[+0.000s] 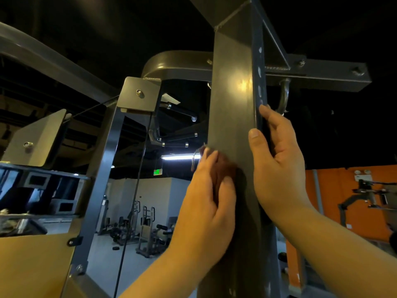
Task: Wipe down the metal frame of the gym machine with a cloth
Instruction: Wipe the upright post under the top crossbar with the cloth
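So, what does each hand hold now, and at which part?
The left hand holds a bunched reddish cloth against the metal post; the right hand grips the post's right edge.

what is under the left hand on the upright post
A reddish-brown cloth, held against the grey upright post by the left hand. Only its upper part shows; the hand covers the rest.

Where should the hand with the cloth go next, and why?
Probably the left hand should slide the cloth upward along the front face of the post. The cloth is pressed low near the post's left edge, with a long stretch of bare metal above it, while the right hand grips the right edge, seemingly steadying.
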Tool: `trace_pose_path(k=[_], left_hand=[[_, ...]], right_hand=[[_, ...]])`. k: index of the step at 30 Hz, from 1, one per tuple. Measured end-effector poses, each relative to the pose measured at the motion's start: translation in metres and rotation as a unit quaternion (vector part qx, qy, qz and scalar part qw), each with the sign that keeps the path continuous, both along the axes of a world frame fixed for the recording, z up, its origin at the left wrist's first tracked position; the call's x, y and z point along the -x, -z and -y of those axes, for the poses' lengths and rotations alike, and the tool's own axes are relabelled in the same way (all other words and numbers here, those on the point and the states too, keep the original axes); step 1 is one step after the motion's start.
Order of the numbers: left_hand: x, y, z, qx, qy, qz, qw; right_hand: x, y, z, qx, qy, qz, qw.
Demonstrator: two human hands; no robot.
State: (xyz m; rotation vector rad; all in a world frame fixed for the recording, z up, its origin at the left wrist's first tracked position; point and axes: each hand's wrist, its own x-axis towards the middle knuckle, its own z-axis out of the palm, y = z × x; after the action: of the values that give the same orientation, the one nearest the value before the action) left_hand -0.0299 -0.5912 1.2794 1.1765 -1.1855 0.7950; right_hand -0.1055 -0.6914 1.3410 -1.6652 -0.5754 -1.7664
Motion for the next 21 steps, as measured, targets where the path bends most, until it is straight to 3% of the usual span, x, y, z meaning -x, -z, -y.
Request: trace_pose_path(k=[5,12,18,21], left_hand=[[-0.002,-0.033,0.001,0.01,0.002,0.001,1.0],[0.01,0.044,0.008,0.011,-0.006,0.01,1.0],[0.011,-0.005,0.005,0.022,0.037,-0.054,0.998],[0.016,-0.002,0.009,0.029,-0.001,-0.016,0.999]], right_hand=[[-0.001,0.0,0.001,0.002,0.007,0.009,1.0],[-0.001,0.0,0.0,-0.007,0.008,0.003,1.0],[0.004,0.003,-0.001,-0.002,0.012,-0.03,0.999],[0.006,0.018,-0.001,-0.006,-0.005,-0.03,1.0]])
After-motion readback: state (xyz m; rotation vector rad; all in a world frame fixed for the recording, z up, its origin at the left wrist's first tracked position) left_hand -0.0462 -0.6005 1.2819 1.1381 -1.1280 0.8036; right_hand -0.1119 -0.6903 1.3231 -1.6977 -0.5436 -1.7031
